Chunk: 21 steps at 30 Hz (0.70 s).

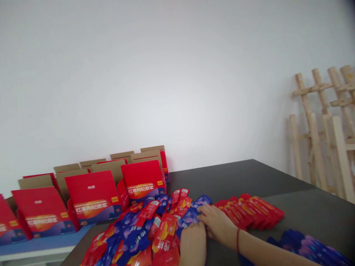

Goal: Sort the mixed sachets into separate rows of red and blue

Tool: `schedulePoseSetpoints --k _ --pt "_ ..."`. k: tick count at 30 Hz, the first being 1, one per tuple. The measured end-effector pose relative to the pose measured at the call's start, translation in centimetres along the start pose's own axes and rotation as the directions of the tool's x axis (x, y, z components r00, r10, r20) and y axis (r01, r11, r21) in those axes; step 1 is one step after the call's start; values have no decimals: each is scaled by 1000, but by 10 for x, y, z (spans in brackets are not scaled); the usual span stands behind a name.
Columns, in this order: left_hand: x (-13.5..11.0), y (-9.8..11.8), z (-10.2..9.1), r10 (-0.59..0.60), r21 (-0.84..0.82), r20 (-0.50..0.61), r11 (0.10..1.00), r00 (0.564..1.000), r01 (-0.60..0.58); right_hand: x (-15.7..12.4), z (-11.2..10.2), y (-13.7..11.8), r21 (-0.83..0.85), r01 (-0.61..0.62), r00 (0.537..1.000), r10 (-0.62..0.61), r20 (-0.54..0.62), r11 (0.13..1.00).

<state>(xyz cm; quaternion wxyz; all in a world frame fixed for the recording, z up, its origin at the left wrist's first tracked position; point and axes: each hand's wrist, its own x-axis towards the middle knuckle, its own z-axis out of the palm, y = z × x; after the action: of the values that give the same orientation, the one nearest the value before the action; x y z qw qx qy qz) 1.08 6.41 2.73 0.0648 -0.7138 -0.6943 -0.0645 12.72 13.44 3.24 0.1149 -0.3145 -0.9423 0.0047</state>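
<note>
Sachets printed in blue (191, 215) lie at the right edge of a mixed pile (141, 231), just beyond and a little left of the place where the two hands come together. Their long axis slants from the near left to the far right, and they overlap end to end, so where one stops and the next begins is hard to tell. The right hand (217, 224) reaches across from the right, its fingertips at the sachets' right-hand edge; the left hand (194, 240) sits at their near end. Both are close, with the right fingertips reaching farther along the strip. The right fingers are bent and bunched near the left hand, though whether they pinch a sachet I cannot tell; the left fingers are hidden behind the back of that hand, so its grip cannot be read either.

The sachets look flat and slim, deep blue with paler violet patches and white lettering. Red and orange ones mix with them in the pile. Right of the hands, red sachets (251, 210) overlap in an orderly fanned row on the dark tabletop (210, 181), with blue packets (307, 247) lined up nearer the person.
</note>
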Motion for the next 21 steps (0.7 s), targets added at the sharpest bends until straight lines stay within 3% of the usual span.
schedulePoseSetpoints --k 4,8,10,12,14,15,16,18,21 --pt "-18 -18 -22 -18 -238 -54 971 998 5 -13 -9 -1 86 17 1000 -18 18 996" --pt "-26 -36 -22 -175 -586 -115 807 978 76 -34 -14 -6 27 -84 996 85 -24 996" --pt "-23 -41 -12 -281 -823 -83 560 956 93 -42 -9 -7 -40 -130 987 126 -101 991" --pt "-19 -38 1 -308 -979 105 135 945 152 -48 2 -9 -168 -138 975 105 -193 976" --pt "-15 -27 17 -170 -921 331 -270 928 280 -51 18 -14 -327 -120 966 34 -257 937" --pt "-13 -20 25 -85 -854 398 -398 913 335 -52 27 -17 -395 -111 961 -3 -276 912" --pt "-12 -13 32 -36 -802 430 -474 902 364 -54 35 -21 -443 -107 957 -29 -289 890" --pt "-13 -3 46 -60 -753 443 -567 895 334 -57 51 -31 -480 -109 949 -52 -310 871" --pt "-16 1 58 -177 -774 414 -584 893 243 -65 62 -39 -412 -104 954 -26 -299 905"
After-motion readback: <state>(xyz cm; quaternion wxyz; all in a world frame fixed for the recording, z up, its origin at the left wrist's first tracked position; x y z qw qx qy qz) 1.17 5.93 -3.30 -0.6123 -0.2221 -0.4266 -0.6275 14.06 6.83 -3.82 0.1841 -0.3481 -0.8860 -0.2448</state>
